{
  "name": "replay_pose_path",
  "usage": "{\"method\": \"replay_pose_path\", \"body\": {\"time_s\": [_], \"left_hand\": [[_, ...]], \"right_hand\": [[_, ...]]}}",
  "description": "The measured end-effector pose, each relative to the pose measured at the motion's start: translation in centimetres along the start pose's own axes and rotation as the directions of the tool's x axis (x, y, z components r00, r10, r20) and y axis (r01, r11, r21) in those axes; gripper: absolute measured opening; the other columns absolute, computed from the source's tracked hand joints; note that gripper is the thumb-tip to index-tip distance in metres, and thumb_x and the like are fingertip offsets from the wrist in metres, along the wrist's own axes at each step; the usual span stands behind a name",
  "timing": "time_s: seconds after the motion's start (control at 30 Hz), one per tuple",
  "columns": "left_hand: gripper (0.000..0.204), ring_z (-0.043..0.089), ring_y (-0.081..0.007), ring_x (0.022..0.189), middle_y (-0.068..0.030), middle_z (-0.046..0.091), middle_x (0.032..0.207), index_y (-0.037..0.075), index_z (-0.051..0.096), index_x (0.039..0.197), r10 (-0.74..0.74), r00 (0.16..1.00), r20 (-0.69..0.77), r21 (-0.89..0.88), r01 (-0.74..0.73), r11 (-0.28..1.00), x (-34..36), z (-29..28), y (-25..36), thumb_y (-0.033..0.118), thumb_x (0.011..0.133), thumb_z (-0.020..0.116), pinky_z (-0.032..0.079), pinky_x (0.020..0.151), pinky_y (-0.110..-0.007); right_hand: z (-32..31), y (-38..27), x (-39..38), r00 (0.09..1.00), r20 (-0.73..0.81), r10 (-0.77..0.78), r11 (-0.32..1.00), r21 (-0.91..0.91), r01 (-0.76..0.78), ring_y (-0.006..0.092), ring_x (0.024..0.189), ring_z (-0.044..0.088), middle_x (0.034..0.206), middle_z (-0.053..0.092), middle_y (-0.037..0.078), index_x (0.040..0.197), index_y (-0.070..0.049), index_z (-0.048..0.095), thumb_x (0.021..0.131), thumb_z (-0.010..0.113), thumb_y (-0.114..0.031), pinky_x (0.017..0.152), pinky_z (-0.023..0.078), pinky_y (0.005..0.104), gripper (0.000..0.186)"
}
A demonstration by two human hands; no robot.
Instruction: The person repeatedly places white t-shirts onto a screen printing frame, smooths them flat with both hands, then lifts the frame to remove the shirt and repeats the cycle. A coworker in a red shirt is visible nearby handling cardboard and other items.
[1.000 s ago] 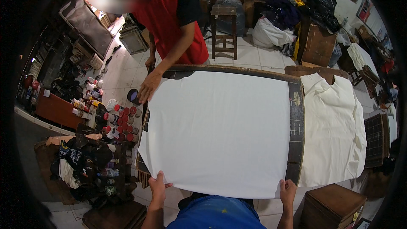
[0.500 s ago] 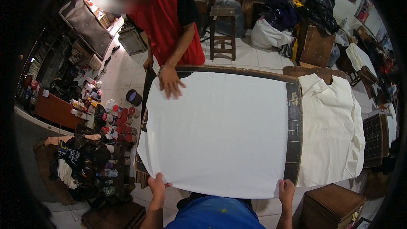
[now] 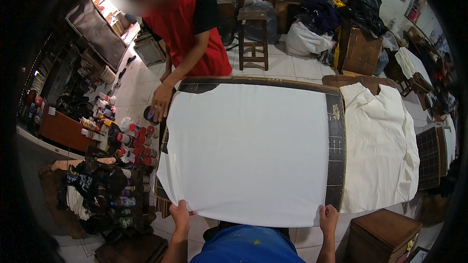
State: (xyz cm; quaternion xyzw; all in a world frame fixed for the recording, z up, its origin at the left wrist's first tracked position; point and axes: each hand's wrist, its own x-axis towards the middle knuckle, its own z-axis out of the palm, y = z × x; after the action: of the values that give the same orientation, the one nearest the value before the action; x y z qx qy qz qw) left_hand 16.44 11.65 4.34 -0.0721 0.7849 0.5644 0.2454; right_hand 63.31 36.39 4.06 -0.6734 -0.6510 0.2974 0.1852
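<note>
A white piece of fabric [image 3: 248, 151] lies spread over a dark board [image 3: 335, 165] with pale ruled marks along its right side. My left hand [image 3: 181, 213] pinches the fabric's near left corner, where small folds run up from the fingers. At the near right corner, my right hand [image 3: 328, 215] is closed on the same fabric. The near edge between my hands hangs slightly past the board, close to my body. Across the board, a co-worker in a red shirt [image 3: 207, 51] holds a hand [image 3: 162, 101] beside the fabric's far left edge.
A cream long-sleeved garment [image 3: 380, 151] lies to the right on another board. Stacked brown boards [image 3: 385, 234] stand at the near right. Red-lidded jars [image 3: 141, 141] crowd the floor at left. Beyond the board are a wooden stool [image 3: 253, 39] and a white sack [image 3: 307, 39].
The co-worker's hand has moved left, off the fabric's far left corner to beyond its edge. My two hands keep their hold with almost no movement.
</note>
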Motion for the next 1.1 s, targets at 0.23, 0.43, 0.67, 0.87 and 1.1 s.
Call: {"method": "replay_pose_path", "body": {"time_s": [0.23,0.43,0.67,0.87,1.1], "left_hand": [[0.029,0.068,-0.0243,0.069,-0.0165,0.068,0.101,-0.008,0.059,0.118,-0.007,0.999,-0.036,0.037,0.009,0.999,-0.1,0.1,0.2,0.013,0.098,0.053,0.058,0.045,-0.033],[0.029,0.068,-0.0228,0.068,-0.0158,0.069,0.102,-0.008,0.06,0.119,-0.008,1.0,-0.012,-0.005,0.008,1.0,0.1,-0.1,0.0,0.012,0.099,0.053,0.059,0.046,-0.032],[0.03,0.068,-0.0223,0.069,-0.0145,0.069,0.102,-0.007,0.061,0.12,-0.007,0.999,-0.05,0.048,0.009,0.999,0.5,0.0,-0.3,0.013,0.099,0.054,0.059,0.046,-0.033],[0.032,0.064,-0.0157,0.068,-0.008,0.07,0.091,-0.004,0.066,0.113,-0.006,0.999,0.04,0.119,0.002,0.993,-0.2,-0.4,0.4,0.025,0.1,0.067,0.048,0.043,-0.029],[0.026,0.052,-0.0096,0.057,-0.0008,0.066,0.08,0.001,0.069,0.106,-0.144,0.924,0.355,0.3,0.034,0.953,-1.0,-2.3,0.6,0.023,0.095,0.079,0.04,0.051,-0.027]], "right_hand": [[0.0,-0.3,-0.1,1.0,-0.006,0.011,1.0,0.003,-0.011,0.0198,0.055,0.045,0.06,0.051,0.012,0.073,0.003,0.058,0.096,0.072,-0.018,0.054,0.039,0.0385,0.034],[0.1,-0.1,-0.1,0.999,-0.019,-0.034,0.999,-0.025,0.034,0.0194,0.055,0.045,0.06,0.051,0.012,0.074,0.003,0.059,0.096,0.072,-0.019,0.054,0.04,0.0385,0.034],[0.3,0.3,0.0,1.0,-0.01,0.019,1.0,0.0,-0.019,0.0179,0.055,0.043,0.061,0.05,0.011,0.073,0.002,0.057,0.096,0.073,-0.019,0.053,0.038,0.038,0.035],[0.7,0.9,-0.9,0.998,-0.055,-0.024,1.0,-0.003,0.024,0.0136,0.057,0.046,0.062,0.054,0.007,0.079,0.002,0.061,0.097,0.074,-0.02,0.054,0.04,0.0341,0.031],[-0.6,1.2,-3.5,0.989,0.059,0.135,0.989,0.06,-0.138,0.028,0.064,0.061,0.073,0.065,0.018,0.088,0.002,0.065,0.097,0.073,-0.021,0.063,0.049,0.0403,0.026]]}}
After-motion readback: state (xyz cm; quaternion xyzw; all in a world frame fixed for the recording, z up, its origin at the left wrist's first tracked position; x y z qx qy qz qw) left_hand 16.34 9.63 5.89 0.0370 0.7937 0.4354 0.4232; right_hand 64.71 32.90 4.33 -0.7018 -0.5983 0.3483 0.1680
